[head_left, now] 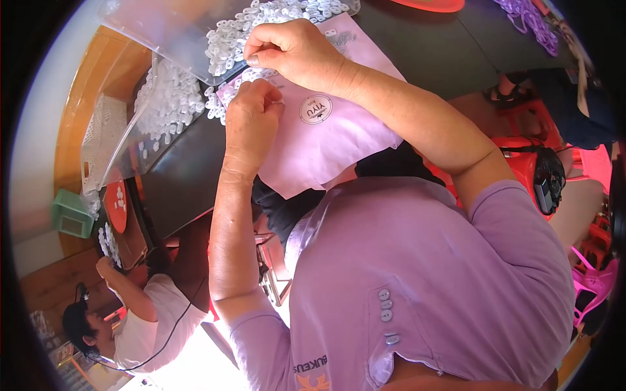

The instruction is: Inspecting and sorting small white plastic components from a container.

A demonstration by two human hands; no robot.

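Observation:
My left hand [249,127] is closed, thumb and fingers pressed together above the left edge of a pink printed cloth [345,140]. Just beyond it, my right hand [297,55] is closed in a pinch as well. Whatever sits between the fingertips of either hand is too small or hidden to make out. The cloth hangs over the table edge toward my lap. Small white plastic pieces with holes [228,42] are heaped around and beyond my fingers, and a few lie on the cloth's far corner.
A clear plastic bin [173,29] stands at the back left. More white pieces [171,98] form a pile left of it. Purple cords [531,26] and a red round tray [430,4] are on the dark table [450,49]. Another person [153,319] works at the lower left.

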